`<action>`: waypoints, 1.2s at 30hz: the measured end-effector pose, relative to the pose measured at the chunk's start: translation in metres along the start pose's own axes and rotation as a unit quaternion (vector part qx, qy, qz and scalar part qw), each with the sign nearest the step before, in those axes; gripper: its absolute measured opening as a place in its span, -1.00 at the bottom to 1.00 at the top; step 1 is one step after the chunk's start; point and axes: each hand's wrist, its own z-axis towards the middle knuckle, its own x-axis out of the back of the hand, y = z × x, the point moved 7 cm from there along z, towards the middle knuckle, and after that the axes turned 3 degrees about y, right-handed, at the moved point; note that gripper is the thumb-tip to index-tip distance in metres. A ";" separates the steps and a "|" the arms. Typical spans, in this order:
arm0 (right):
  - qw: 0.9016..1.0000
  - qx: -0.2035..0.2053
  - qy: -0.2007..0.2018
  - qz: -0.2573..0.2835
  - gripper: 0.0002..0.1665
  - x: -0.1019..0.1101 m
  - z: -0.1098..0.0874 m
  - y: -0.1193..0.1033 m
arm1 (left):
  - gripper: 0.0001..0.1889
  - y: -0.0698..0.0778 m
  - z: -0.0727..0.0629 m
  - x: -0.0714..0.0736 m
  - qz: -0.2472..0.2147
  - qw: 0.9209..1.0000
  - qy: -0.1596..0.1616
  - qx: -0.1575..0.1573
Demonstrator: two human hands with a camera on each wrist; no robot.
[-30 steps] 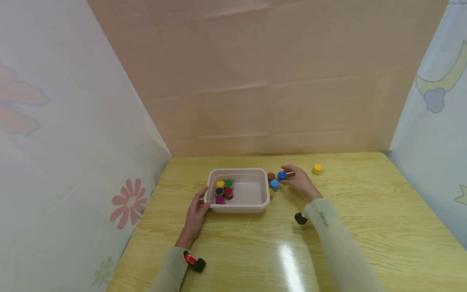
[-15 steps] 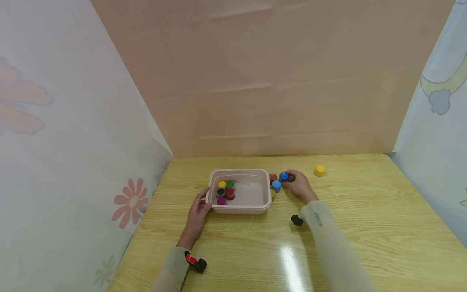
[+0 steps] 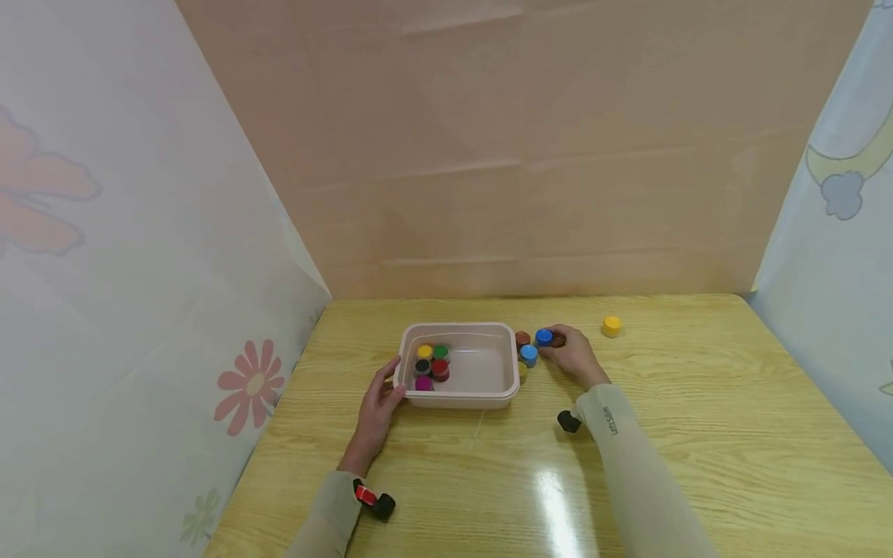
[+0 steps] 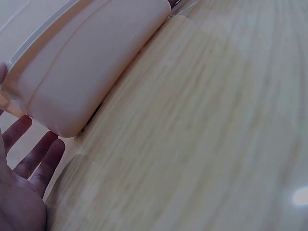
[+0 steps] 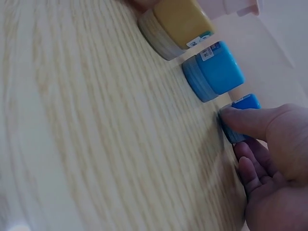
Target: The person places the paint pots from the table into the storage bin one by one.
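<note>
My right hand (image 3: 574, 356) pinches a small dark blue-lidded paint pot (image 3: 543, 337), standing on the table to the right of a pale pink plastic tub (image 3: 456, 401). In the right wrist view the thumb (image 5: 248, 120) presses one side of this pot, with curled fingers at the other. Beside it sit a light blue pot (image 3: 529, 355), a brown one (image 3: 522, 339) and a mustard one (image 3: 522, 373), against the tub's right end. My left hand (image 3: 377, 415) grips the tub's left end, thumb at the rim's front corner and fingers along the end wall.
Inside the tub, at its left, several pots are grouped, including a red one (image 3: 440, 370) and a magenta one (image 3: 423, 384). A lone yellow-orange pot (image 3: 611, 326) stands farther right. A brown paper wall (image 3: 488, 194) rises behind the wooden table (image 3: 481, 480).
My right hand has come down around the dark blue pot and its fingers have closed on it. The left hand keeps its grip on the tub. The head view has shifted slightly.
</note>
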 end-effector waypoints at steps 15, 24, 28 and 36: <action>0.998 -0.018 0.018 0.064 -0.41 0.013 -0.003 -0.012 | -0.47 0.001 0.000 0.001 0.003 1.000 0.003 -0.001; 0.994 -0.006 0.062 0.086 -0.32 0.025 -0.003 -0.025 | -0.45 0.001 0.000 0.000 -0.001 1.000 -0.002 -0.004; 0.987 -0.016 0.084 0.134 -0.28 0.028 -0.005 -0.027 | -0.45 0.003 -0.001 0.000 -0.004 1.000 -0.002 -0.002; 0.978 -0.027 0.099 0.184 -0.30 0.029 -0.007 -0.023 | -0.46 0.004 -0.003 -0.001 -0.004 1.000 0.001 0.005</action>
